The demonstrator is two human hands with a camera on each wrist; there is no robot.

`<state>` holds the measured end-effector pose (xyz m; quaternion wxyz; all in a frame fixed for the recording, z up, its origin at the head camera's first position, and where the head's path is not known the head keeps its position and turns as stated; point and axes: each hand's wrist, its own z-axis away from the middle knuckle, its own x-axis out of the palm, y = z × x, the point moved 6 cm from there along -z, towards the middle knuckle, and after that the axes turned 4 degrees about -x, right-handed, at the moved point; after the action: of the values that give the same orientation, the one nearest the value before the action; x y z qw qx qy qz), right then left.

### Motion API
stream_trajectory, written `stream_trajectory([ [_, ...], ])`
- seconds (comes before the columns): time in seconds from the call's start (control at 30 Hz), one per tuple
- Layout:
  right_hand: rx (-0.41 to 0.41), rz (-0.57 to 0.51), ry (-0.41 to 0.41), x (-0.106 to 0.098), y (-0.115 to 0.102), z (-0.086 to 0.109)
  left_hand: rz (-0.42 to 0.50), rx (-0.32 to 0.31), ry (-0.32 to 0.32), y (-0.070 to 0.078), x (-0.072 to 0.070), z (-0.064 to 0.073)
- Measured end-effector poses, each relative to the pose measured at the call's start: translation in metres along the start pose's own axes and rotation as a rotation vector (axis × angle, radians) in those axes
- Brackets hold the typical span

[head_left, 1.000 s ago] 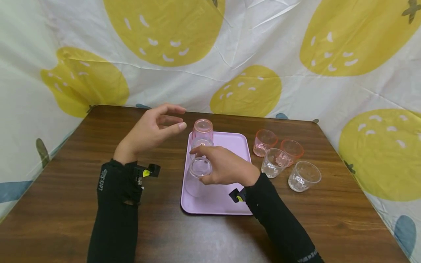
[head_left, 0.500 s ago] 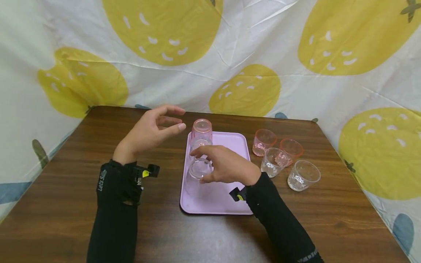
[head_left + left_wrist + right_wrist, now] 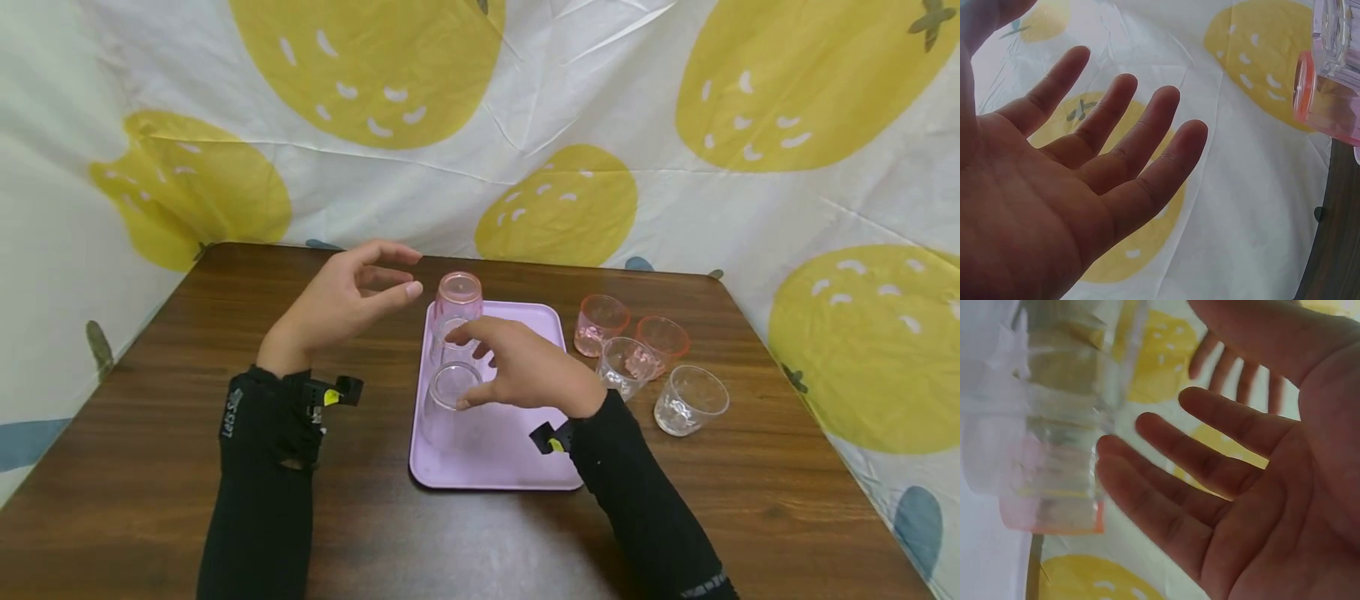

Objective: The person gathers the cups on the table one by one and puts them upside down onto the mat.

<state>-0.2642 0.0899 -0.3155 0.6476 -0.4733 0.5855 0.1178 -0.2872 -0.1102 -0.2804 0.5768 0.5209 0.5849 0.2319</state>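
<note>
On the lilac tray [image 3: 510,467], upside-down glasses stand in a row along the left side. Farthest back is a pink glass [image 3: 460,292], with a clear glass [image 3: 444,340] in front of it and another clear glass [image 3: 444,417] nearest me. My right hand [image 3: 528,367] hovers over the tray beside the front glass, fingers spread and relaxed around nothing. In the right wrist view its fingertips are close to the blurred glasses. My left hand [image 3: 345,292] hangs in the air left of the tray, fingers loosely bent, holding nothing; its palm [image 3: 1022,212] shows in the left wrist view.
Right of the tray, upright glasses stand on the brown wooden table [image 3: 360,533]: a pink glass [image 3: 600,327], a second pink glass [image 3: 666,335], a clear glass [image 3: 618,379] and another clear glass [image 3: 690,404]. A fruit-patterned cloth [image 3: 420,200] hangs behind the table.
My right hand has let go of the front clear glass and drawn slightly right and away, fingers opening wider. The glass stays upside down on the tray. My left hand has hardly moved.
</note>
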Motion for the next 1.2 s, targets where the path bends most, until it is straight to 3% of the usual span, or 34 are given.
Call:
stream_trajectory([
  [0.3, 0.060, -0.070, 0.217, -0.041, 0.014, 0.018, -0.008, 0.003, 0.000, -0.002, -0.001, 0.000],
  [0.47, 0.117, 0.000, 0.377, -0.064, 0.028, 0.029, -0.012, 0.002, -0.004, -0.002, -0.002, 0.000],
  [0.6, 0.262, 0.101, 0.453, -0.077, 0.054, 0.039, -0.019, -0.002, -0.004, -0.003, -0.002, 0.001],
  [0.77, 0.477, 0.138, 0.419, -0.080, 0.093, 0.054, -0.027, -0.010, -0.005, -0.004, -0.003, 0.002],
  [0.9, 0.584, 0.138, 0.344, -0.075, 0.113, 0.059, -0.032, -0.021, -0.005, -0.005, -0.004, 0.003],
  [1.2, 0.662, 0.136, 0.240, -0.057, 0.145, 0.057, -0.037, -0.047, -0.008, -0.008, -0.006, 0.007],
])
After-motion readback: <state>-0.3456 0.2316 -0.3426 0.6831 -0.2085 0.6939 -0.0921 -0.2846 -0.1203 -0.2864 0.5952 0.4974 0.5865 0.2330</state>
